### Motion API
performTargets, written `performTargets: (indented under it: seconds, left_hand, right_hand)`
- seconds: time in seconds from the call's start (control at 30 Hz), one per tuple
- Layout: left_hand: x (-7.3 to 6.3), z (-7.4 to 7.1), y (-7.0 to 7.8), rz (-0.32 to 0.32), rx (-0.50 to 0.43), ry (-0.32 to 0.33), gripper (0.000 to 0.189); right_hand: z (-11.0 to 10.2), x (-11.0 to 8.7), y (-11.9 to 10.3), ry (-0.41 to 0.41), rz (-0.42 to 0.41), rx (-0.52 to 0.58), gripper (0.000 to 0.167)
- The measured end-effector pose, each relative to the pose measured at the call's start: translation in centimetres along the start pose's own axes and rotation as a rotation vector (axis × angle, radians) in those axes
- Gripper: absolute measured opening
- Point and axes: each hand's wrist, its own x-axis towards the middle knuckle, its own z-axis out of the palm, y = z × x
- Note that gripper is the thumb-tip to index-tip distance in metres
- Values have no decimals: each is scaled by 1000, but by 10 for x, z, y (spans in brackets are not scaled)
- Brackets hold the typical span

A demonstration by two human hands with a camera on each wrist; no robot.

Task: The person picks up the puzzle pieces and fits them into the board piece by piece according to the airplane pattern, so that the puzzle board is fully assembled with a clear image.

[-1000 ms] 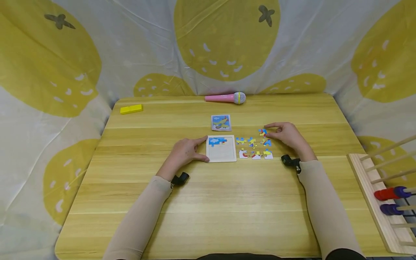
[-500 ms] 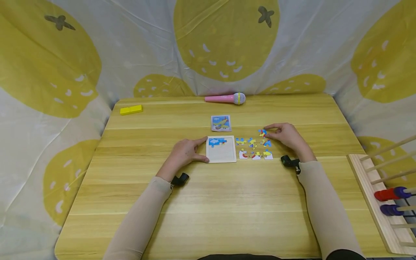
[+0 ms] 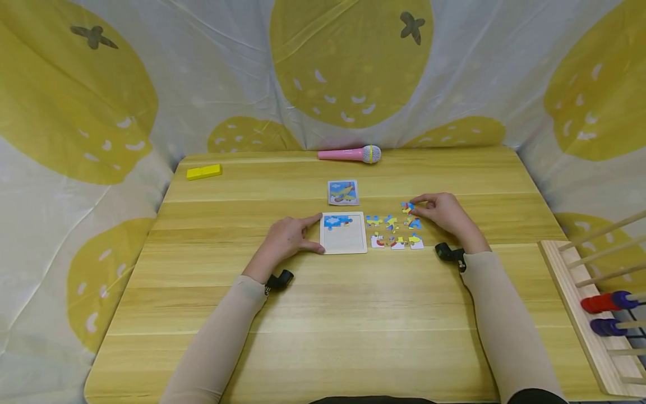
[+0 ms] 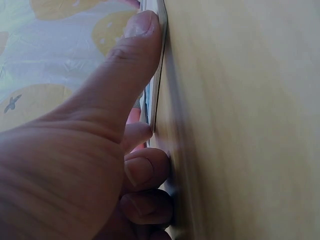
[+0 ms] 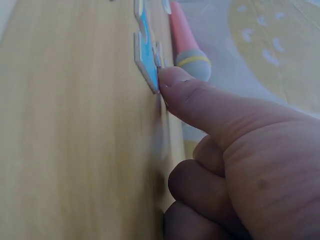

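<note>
A white square puzzle tray (image 3: 345,241) lies flat on the table, with joined blue sky pieces (image 3: 337,220) along its upper left. My left hand (image 3: 289,234) steadies the tray's left edge, thumb at the lower corner and straight index finger at the upper one. In the left wrist view the thumb (image 4: 132,55) rests against the tray's thin edge. To the right, my right hand (image 3: 443,212) pinches a blue, red and yellow puzzle piece (image 3: 406,207) between thumb and index finger. Several loose puzzle pieces (image 3: 397,243) lie in rows between tray and right hand.
Above the tray lies a small picture card (image 3: 344,192) with a yellow airplane. A pink toy microphone (image 3: 348,154) sits at the back edge, a yellow block (image 3: 204,171) at the back left. A wooden bead frame (image 3: 570,303) stands at the right edge of the table (image 3: 328,331).
</note>
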Motion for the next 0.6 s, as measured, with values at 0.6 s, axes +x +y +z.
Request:
performTargets:
  seconds: [0.6]
  left_hand:
    - [1,0,1,-13,2,-9,100]
  right_hand:
    - [44,3,-68,-26,-218,-56,33]
